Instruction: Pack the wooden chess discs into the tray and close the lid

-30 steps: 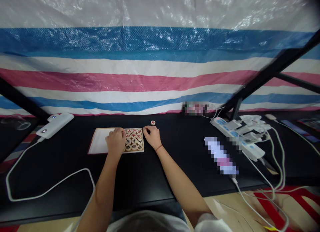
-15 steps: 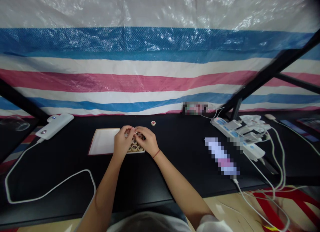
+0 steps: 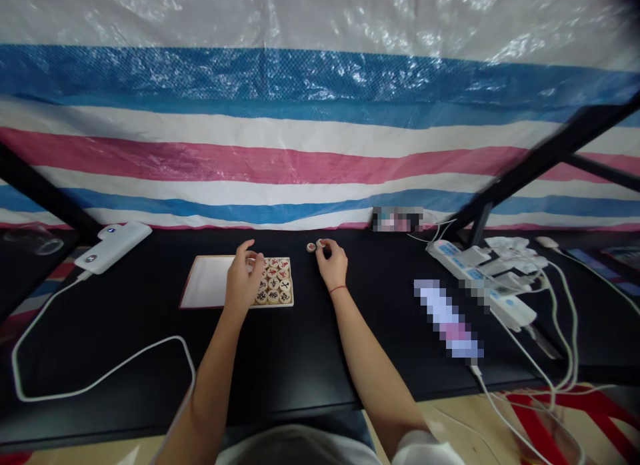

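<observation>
Head view: both hands over the black table point(image 3: 300, 378). Right hand point(image 3: 332, 263) pinches a round red-marked piece point(image 3: 321, 242) between thumb and fingertips, at the hand's 11 o'clock; can't tell if it touches the table. Loose piece point(image 3: 311, 248) lies face up just beside it, at right hand's 10 o'clock, left hand's 2 o'clock; can't tell if the two touch.

Left hand point(image 3: 243, 277) has fingers apart, slightly curled, nothing seen in it; hangs over or on the box's left part, contact unclear. Box point(image 3: 293, 291) of round pieces sits at left hand's 3 o'clock, right hand's 8: red-marked pieces toward 12, black-marked toward 6, left columns partly hidden. White tray point(image 3: 206, 281), reddish edge, at left hand's 9.

Farther out: white power bank point(image 3: 120, 247) near left hand's 9, power strip point(image 3: 463, 268) at right hand's 3, pixelated device point(image 3: 449, 318) at its 4.
</observation>
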Demonstrator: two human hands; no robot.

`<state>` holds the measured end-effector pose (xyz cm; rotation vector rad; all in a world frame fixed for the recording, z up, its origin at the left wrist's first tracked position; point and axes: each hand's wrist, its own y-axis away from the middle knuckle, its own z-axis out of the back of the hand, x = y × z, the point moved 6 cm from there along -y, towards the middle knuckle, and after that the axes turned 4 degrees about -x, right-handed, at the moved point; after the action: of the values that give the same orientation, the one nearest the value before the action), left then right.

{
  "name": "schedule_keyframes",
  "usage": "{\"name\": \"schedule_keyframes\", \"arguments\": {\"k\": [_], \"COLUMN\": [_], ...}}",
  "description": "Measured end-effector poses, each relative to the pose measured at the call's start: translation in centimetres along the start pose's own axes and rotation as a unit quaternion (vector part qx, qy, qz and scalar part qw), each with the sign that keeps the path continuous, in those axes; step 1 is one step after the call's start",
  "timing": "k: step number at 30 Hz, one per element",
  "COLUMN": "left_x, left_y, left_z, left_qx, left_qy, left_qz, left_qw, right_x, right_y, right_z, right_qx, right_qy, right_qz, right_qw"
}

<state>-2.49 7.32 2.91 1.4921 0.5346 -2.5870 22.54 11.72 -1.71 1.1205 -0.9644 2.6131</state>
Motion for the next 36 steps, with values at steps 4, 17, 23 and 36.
{"name": "schedule_keyframes", "arguments": {"k": [4,17,23,36], "left_x": [0.1,0.4,0.9,1.5], "left_y": [0.0,-0.1,-0.3,-0.4], "left_z": [-0.1,-0.3,-0.4,-0.7], "left_qx": [0.006,0.01,0.012,0.015], "left_qy": [0.001,-0.006,-0.018,-0.027], "left_qz": [-0.003,-0.006,-0.006,0.0], "left_qw": [1.0,1.0,1.0,1.0], "right_x": [0.2,0.5,0.3,0.7], "right_y": [-0.1,0.2,0.3,0.2], "right_z": [-0.9,-1.5,-1.8,-1.5], "right_qx": [0.046,0.101,0.106,0.103], "right_qy": [0.025,0.047,0.063,0.058], "right_qz": [0.04,0.038,0.04,0.044], "right_qw": [0.998,0.993,0.992,0.992]}}
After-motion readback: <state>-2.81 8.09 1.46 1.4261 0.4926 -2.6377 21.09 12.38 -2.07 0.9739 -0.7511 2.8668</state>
